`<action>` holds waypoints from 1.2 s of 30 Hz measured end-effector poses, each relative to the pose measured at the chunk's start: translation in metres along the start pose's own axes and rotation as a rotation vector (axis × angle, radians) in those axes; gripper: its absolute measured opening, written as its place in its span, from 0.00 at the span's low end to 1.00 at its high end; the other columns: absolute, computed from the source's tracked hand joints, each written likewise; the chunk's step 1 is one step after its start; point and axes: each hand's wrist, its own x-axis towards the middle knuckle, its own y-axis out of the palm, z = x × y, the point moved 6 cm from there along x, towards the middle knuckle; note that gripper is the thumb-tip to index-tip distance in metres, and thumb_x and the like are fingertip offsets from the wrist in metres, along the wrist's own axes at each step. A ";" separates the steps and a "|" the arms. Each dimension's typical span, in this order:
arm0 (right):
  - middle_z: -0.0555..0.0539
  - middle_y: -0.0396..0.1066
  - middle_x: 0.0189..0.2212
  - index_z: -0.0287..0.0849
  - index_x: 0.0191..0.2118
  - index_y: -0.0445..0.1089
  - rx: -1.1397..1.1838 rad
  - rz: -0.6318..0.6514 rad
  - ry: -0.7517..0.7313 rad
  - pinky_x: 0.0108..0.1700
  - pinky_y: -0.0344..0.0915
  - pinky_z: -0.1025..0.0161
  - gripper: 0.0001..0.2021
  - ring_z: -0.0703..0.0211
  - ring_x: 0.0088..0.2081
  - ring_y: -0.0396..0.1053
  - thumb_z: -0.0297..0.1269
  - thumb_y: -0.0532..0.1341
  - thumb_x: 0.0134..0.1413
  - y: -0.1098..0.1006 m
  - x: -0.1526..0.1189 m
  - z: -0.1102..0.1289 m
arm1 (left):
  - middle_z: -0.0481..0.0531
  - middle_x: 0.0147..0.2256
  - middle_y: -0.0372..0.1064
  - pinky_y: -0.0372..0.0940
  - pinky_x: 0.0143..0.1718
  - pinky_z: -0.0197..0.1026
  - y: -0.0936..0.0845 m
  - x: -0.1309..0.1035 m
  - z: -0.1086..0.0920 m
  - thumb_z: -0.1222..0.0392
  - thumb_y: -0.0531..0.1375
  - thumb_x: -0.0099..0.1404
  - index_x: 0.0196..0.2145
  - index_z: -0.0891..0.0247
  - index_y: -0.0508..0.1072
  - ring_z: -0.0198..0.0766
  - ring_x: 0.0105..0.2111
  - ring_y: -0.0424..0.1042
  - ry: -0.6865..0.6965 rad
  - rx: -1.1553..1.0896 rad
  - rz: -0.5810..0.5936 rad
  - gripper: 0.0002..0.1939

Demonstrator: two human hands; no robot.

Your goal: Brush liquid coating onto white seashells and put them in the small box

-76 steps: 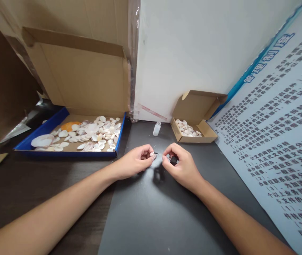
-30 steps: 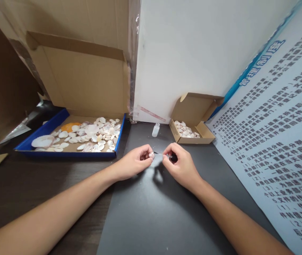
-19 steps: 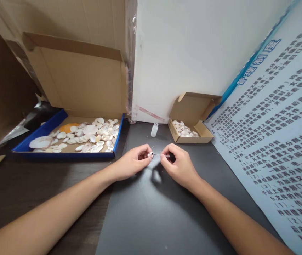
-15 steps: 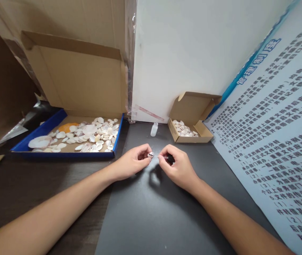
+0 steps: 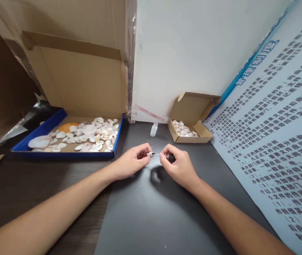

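Note:
My left hand [image 5: 133, 162] is closed, with thumb and forefinger pinching a small white shell [image 5: 149, 154] that has dark marks. Facing it, my right hand [image 5: 178, 164] is closed around a black cap-like piece [image 5: 171, 158], partly hidden by the fingers. A thin dark-tipped stem [image 5: 154, 153] spans the narrow gap between the fingertips and meets the shell's edge. Whether the stem joins the black piece is hidden. Behind the hands, a small translucent bottle [image 5: 153, 130] stands upright without a cap.
On the left, a blue-edged cardboard box [image 5: 68, 154] with its lid raised holds many shells [image 5: 89, 130] and an orange piece [image 5: 67, 127]. A smaller open box [image 5: 193, 139] of shells stands back right. A printed board [image 5: 273, 124] leans along the right side.
My right hand has shifted slightly right, and the gap between the fingertips is a little wider. The thin stem now shows between the hands. The shell in my left hand has turned slightly.

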 end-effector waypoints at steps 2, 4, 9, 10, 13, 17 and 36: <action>0.55 0.59 0.19 0.43 0.25 0.63 0.010 -0.011 -0.001 0.26 0.54 0.68 0.07 0.65 0.22 0.57 0.34 0.57 0.54 -0.001 0.000 0.000 | 0.39 0.22 0.53 0.51 0.21 0.32 0.000 0.000 0.000 0.57 0.55 0.64 0.31 0.61 0.61 0.27 0.19 0.51 -0.001 0.004 0.001 0.07; 0.55 0.58 0.19 0.42 0.26 0.64 0.023 -0.003 -0.020 0.26 0.54 0.68 0.07 0.66 0.22 0.57 0.34 0.57 0.54 -0.001 0.000 0.001 | 0.38 0.22 0.53 0.51 0.21 0.32 0.000 -0.001 0.000 0.58 0.55 0.64 0.31 0.61 0.61 0.27 0.19 0.51 -0.003 0.006 0.000 0.06; 0.55 0.59 0.19 0.42 0.26 0.64 -0.007 -0.004 0.017 0.26 0.53 0.68 0.07 0.66 0.21 0.56 0.35 0.58 0.54 -0.001 0.000 0.000 | 0.38 0.22 0.53 0.51 0.21 0.32 0.000 -0.001 -0.001 0.58 0.55 0.63 0.31 0.61 0.61 0.27 0.19 0.51 0.001 0.009 -0.007 0.06; 0.55 0.59 0.19 0.42 0.25 0.64 -0.006 -0.007 0.025 0.26 0.53 0.68 0.08 0.66 0.22 0.57 0.35 0.58 0.53 -0.001 0.000 -0.001 | 0.38 0.22 0.53 0.51 0.21 0.32 0.000 -0.001 -0.001 0.58 0.55 0.63 0.30 0.61 0.61 0.27 0.19 0.51 0.002 0.010 -0.008 0.06; 0.55 0.59 0.19 0.42 0.25 0.63 0.029 0.001 0.013 0.27 0.54 0.68 0.08 0.66 0.22 0.58 0.35 0.58 0.53 -0.001 0.000 0.000 | 0.38 0.22 0.53 0.51 0.21 0.32 0.000 -0.002 -0.002 0.58 0.55 0.64 0.31 0.61 0.61 0.28 0.19 0.52 -0.003 0.015 -0.009 0.06; 0.55 0.60 0.19 0.42 0.26 0.64 0.012 0.010 0.010 0.27 0.54 0.68 0.07 0.65 0.22 0.58 0.36 0.58 0.54 0.000 0.000 0.000 | 0.38 0.21 0.53 0.51 0.20 0.32 0.001 -0.002 -0.003 0.57 0.54 0.65 0.31 0.61 0.61 0.28 0.19 0.52 -0.012 0.013 -0.007 0.07; 0.54 0.64 0.23 0.42 0.30 0.66 0.014 0.073 -0.024 0.29 0.55 0.68 0.06 0.64 0.25 0.61 0.36 0.57 0.58 0.003 0.002 -0.002 | 0.38 0.21 0.56 0.51 0.18 0.31 0.000 -0.001 0.005 0.54 0.56 0.64 0.33 0.61 0.60 0.27 0.18 0.55 -0.075 -0.068 -0.054 0.09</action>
